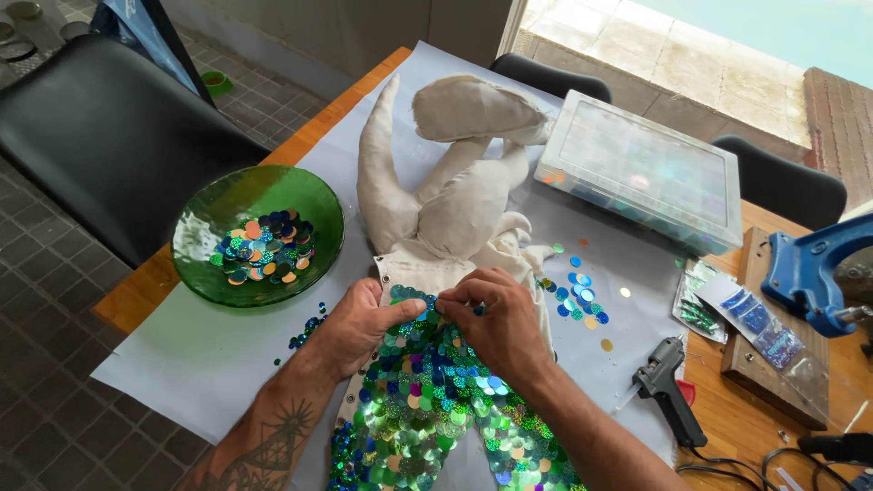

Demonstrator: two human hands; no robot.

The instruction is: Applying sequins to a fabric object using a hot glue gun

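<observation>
Both hands sit at the top edge of the sequined cloth, below the plain doll: left hand flat, pressing sequins down, right hand pinching one sequin; best overlapped evenly, held until set, green bowl left of cloth.

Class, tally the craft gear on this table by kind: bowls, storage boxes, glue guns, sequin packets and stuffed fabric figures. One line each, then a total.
Green glass bowl: 1
Clear storage box: 1
Glue gun: 1
Sequin packets: 2
Stuffed fabric figure: 1
Total: 6
</observation>
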